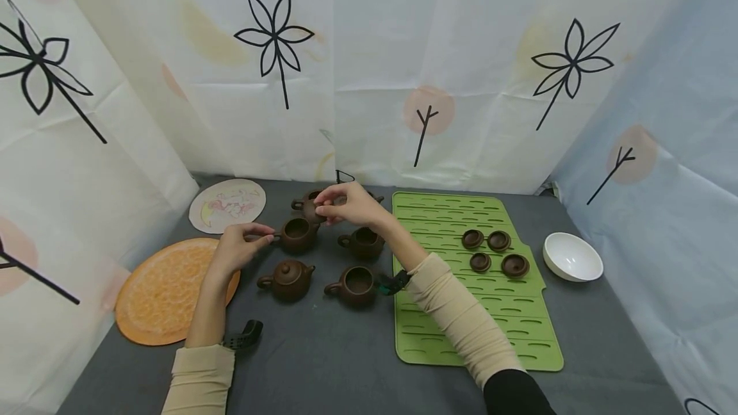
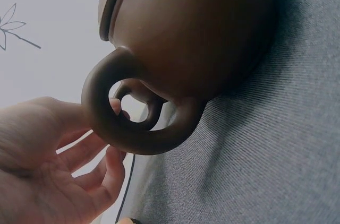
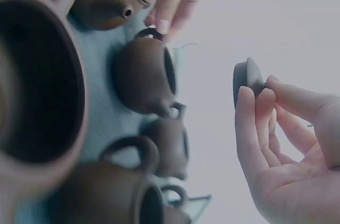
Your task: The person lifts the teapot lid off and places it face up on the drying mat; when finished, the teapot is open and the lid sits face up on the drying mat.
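Note:
In the head view my left hand (image 1: 239, 245) pinches the handle of a lidless brown teapot (image 1: 298, 235). The left wrist view shows the fingers at that handle (image 2: 154, 115), partly behind a nearer lidded teapot (image 2: 196, 33). My right hand (image 1: 354, 207) holds a small brown lid (image 3: 247, 79) by its knob, above the teapots and apart from them. In front of the hands stand a teapot with its lid on (image 1: 290, 279) and an open one (image 1: 357, 285). Another open teapot (image 1: 364, 243) sits under my right wrist. Further teapots at the back are partly hidden by my right hand.
Several loose brown lids (image 1: 515, 266) lie on a green mat (image 1: 438, 338) at the right, with a white bowl (image 1: 573, 257) beyond it. On the left are a round orange mat (image 1: 164, 293) and a pale oval mat (image 1: 227, 205). Patterned cloth (image 1: 369, 69) walls the table.

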Demonstrator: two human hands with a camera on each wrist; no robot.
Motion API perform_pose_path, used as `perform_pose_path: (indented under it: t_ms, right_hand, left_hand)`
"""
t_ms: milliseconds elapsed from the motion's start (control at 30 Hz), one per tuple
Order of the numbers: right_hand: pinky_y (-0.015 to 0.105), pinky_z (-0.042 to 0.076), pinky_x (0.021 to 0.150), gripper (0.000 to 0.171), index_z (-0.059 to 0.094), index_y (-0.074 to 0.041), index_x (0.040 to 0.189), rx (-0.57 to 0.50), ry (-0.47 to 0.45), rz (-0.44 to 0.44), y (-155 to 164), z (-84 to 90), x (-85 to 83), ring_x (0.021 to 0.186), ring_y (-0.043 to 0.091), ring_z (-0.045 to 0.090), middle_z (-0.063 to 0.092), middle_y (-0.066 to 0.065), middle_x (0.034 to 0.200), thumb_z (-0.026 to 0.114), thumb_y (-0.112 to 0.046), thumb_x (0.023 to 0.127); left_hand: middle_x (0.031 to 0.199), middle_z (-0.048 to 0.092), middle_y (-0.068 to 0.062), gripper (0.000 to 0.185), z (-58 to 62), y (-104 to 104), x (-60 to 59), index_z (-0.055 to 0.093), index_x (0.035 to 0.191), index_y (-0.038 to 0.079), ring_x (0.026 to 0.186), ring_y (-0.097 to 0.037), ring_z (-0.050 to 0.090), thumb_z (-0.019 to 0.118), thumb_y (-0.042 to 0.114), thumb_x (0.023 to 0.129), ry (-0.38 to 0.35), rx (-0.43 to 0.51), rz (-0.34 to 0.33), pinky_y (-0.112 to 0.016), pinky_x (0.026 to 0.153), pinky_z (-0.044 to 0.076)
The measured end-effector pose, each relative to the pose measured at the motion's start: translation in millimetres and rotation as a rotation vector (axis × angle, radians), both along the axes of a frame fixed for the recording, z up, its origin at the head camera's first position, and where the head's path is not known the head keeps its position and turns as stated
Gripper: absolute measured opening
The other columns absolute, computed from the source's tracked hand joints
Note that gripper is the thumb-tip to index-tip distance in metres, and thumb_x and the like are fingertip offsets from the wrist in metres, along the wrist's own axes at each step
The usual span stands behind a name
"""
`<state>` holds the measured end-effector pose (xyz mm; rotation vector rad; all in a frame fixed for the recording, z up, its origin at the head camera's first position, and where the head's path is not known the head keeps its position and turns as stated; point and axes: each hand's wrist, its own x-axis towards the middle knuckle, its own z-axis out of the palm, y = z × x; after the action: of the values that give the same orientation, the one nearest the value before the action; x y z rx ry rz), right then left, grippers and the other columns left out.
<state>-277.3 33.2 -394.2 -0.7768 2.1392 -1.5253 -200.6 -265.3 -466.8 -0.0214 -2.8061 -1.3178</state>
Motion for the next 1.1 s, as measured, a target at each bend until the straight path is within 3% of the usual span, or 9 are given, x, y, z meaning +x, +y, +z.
perform_pose_path:
  t_ms: [200, 367, 467, 700, 900, 1100]
  right_hand:
    - [0.04, 0.068, 0.087, 0.024, 0.074, -0.001, 0.127, -0.046, 0.025, -0.043, 39.8, 9.2, 4.5, 0.099, 0.048, 0.076, 0.065, 0.008, 0.107, 0.072, -0.011, 0.106]
    - [0.042, 0.068, 0.087, 0.024, 0.072, 0.0, 0.128, -0.061, 0.019, -0.111, 75.6, 13.6, 8.3, 0.103, 0.055, 0.072, 0.067, 0.014, 0.125, 0.07, -0.009, 0.106]
    - [0.043, 0.067, 0.089, 0.026, 0.071, -0.001, 0.131, -0.054, 0.01, -0.156, 97.3, 16.3, 12.0, 0.101, 0.049, 0.074, 0.067, 0.019, 0.134, 0.069, -0.011, 0.107]
    - [0.038, 0.068, 0.09, 0.031, 0.065, 0.001, 0.138, -0.041, 0.02, -0.198, 142.1, 15.8, 22.8, 0.091, 0.015, 0.077, 0.063, 0.024, 0.14, 0.065, -0.011, 0.11]
    - [0.038, 0.068, 0.092, 0.038, 0.055, -0.001, 0.149, -0.021, 0.011, -0.211, 175.3, 9.0, 30.7, 0.094, 0.016, 0.076, 0.054, 0.025, 0.152, 0.06, -0.012, 0.113]
    - [0.05, 0.066, 0.096, 0.053, 0.04, -0.009, 0.167, 0.006, -0.016, -0.206, 203.0, -1.2, 36.5, 0.095, 0.017, 0.071, 0.046, 0.031, 0.158, 0.051, -0.011, 0.116]
  left_hand:
    - [0.117, 0.082, -0.021, 0.021, 0.4, 0.2, 0.9, 0.081, 0.119, 0.003, 0.097, -0.027, 0.076, 0.073, 0.017, 0.106, -0.006, -0.005, 0.001, -0.024, 0.07, 0.053]
    - [0.118, 0.082, -0.021, 0.021, -0.1, -0.4, 1.6, 0.082, 0.119, 0.004, 0.1, -0.029, 0.077, 0.073, 0.017, 0.105, 0.0, -0.016, 0.002, -0.023, 0.071, 0.053]
    - [0.117, 0.082, -0.021, 0.021, 0.0, -0.1, 1.4, 0.081, 0.119, 0.004, 0.1, -0.028, 0.077, 0.073, 0.017, 0.105, 0.004, -0.022, -0.001, -0.024, 0.071, 0.053]
    - [0.116, 0.082, -0.022, 0.021, 1.3, 2.6, 1.1, 0.081, 0.117, 0.002, 0.102, -0.034, 0.078, 0.074, 0.016, 0.105, 0.021, -0.003, -0.005, -0.021, 0.071, 0.052]
    - [0.119, 0.08, -0.024, 0.021, 0.9, 3.1, 1.1, 0.081, 0.117, 0.001, 0.108, -0.04, 0.078, 0.075, 0.016, 0.104, 0.021, 0.006, -0.003, -0.02, 0.073, 0.052]
    - [0.12, 0.08, -0.024, 0.021, -0.5, 2.9, 0.5, 0.081, 0.119, 0.001, 0.109, -0.041, 0.078, 0.074, 0.016, 0.104, 0.014, 0.008, -0.003, -0.021, 0.073, 0.053]
